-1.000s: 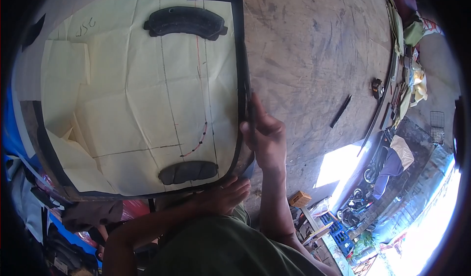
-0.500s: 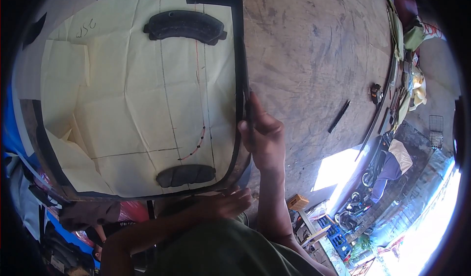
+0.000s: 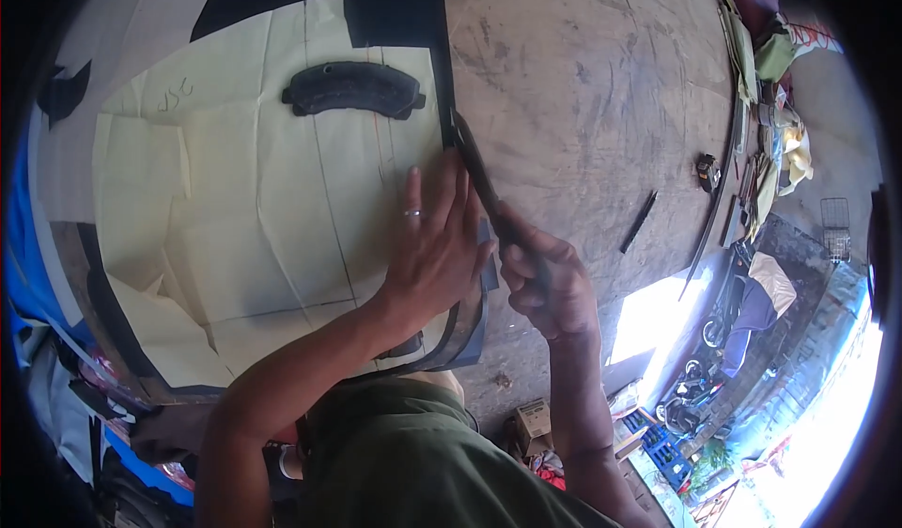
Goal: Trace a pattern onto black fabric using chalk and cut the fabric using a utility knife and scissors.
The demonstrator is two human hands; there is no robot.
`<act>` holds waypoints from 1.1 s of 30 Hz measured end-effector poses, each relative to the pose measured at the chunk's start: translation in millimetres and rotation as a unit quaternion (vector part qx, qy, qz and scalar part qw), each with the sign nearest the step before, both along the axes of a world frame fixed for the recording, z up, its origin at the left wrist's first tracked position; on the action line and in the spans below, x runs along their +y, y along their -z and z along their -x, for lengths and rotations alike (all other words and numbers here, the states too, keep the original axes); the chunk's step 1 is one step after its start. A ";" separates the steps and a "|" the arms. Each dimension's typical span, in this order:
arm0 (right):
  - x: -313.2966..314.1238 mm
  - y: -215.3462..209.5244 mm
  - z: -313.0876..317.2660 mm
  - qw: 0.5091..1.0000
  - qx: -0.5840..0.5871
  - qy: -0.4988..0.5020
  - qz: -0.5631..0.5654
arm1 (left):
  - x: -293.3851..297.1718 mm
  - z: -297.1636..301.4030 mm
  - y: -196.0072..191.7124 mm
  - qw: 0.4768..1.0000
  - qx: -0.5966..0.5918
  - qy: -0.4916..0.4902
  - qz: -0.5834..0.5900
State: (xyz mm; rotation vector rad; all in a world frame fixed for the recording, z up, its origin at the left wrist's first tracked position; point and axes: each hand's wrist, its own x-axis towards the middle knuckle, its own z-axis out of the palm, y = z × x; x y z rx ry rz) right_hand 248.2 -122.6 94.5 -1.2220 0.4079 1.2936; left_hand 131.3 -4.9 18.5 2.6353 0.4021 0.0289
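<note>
My right hand (image 3: pixel 552 288) is closed round the handles of dark scissors (image 3: pixel 477 173), seen nearly edge-on. Their blades point away from me along the right edge of a black sheet (image 3: pixel 395 25). My left hand (image 3: pixel 434 241) lies flat with fingers spread, its fingertips beside the blades. It presses on a creased, cream paper pattern (image 3: pixel 225 246) with drawn lines, which lies over the black sheet. A dark brake pad (image 3: pixel 355 88) rests on the far part of the paper. Near my left forearm a second brake pad (image 3: pixel 406 346) is mostly hidden.
Worn brown board (image 3: pixel 592 86) forms the table surface to the right. On it lie a black pen-like stick (image 3: pixel 639 221) and a small tape measure (image 3: pixel 707 172). Long thin rods (image 3: pixel 719 218) run along its right edge. Past the table stands a cardboard box (image 3: pixel 534 425).
My left hand has moved from near my body onto the paper beside the scissors. My right hand has shifted right, with the scissors now tilted. The paper sits lower in view.
</note>
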 end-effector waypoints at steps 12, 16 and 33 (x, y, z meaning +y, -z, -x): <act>22.1 23.6 16.7 0.989 -0.129 -0.050 0.058 | -0.4 -1.8 24.1 0.993 -0.050 0.005 0.105; 20.8 40.2 20.1 0.987 -0.149 -0.048 0.040 | 3.7 1.2 27.8 0.991 -0.037 0.017 0.125; 34.1 53.1 26.4 0.974 -0.220 -0.048 0.028 | 15.6 3.4 27.0 0.994 0.000 0.063 0.092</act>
